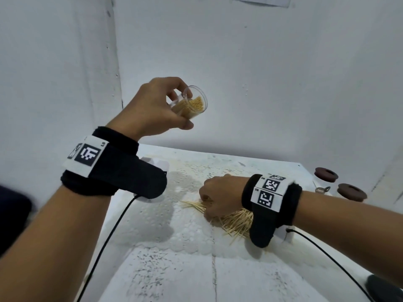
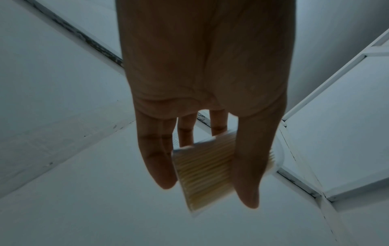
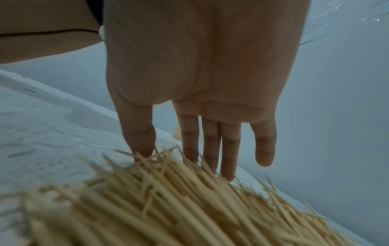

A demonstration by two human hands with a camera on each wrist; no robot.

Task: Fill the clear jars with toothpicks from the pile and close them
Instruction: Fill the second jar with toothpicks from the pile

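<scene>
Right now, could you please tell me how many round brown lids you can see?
2: one round brown lid at the table's far right edge, the other just nearer; more may be out of frame.

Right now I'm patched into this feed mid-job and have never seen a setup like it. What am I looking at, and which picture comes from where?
No machine: a person with bare hands, a camera strapped to each wrist and one on the head. The big picture is the head view; the other two look along each hand. The left hand holds a clear jar, tilted and partly filled with toothpicks, in the air; its grip shows from below in the left wrist view. The right hand reaches into the toothpick pile on the white table, fingers straight. Two brown lids sit at the far right.
</scene>
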